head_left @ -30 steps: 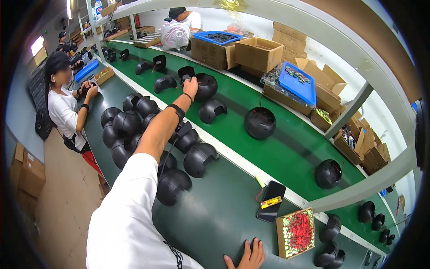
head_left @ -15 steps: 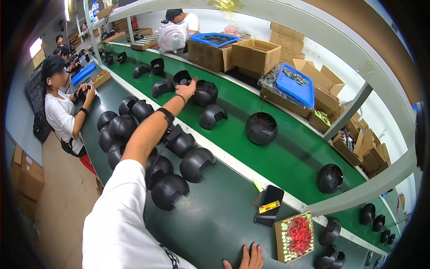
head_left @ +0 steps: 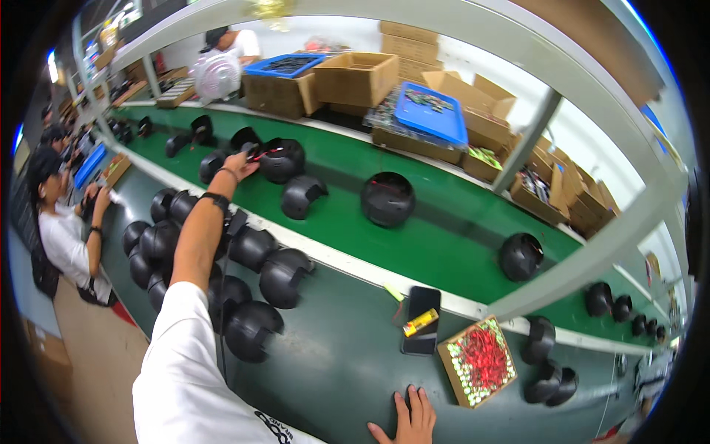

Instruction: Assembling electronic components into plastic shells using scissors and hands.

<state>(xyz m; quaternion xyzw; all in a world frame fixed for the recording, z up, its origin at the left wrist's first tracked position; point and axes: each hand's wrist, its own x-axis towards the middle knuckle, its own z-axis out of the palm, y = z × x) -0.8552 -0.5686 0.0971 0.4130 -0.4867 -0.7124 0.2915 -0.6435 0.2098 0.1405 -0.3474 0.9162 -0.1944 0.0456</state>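
My left hand (head_left: 238, 164) reaches over the green conveyor belt, its fingers drawn together beside a black cup-shaped shell (head_left: 244, 138) and a round black shell (head_left: 282, 161). A bit of red shows at the fingertips, too small and blurred to name. Just left of the hand lies a curved black half shell (head_left: 212, 167); another cut-out shell (head_left: 302, 197) sits to its right. My right hand (head_left: 413, 423) rests palm down on the dark table, fingers stretched out, holding nothing. Nearest to it is a cardboard box (head_left: 441, 357) full of red wires with pale green ends.
Beneath my left forearm, several black domes (head_left: 281, 278) crowd the table. A phone (head_left: 423, 302) with a yellow lighter-like item (head_left: 420, 322) lies near the belt's white rail. A metal frame post (head_left: 584, 263) crosses at right. Another person (head_left: 66, 240) works at left.
The view has turned, so the scene sits further left. My left hand has drawn back slightly from between the two shells, and red now shows at its fingers. My right hand stays on the table.
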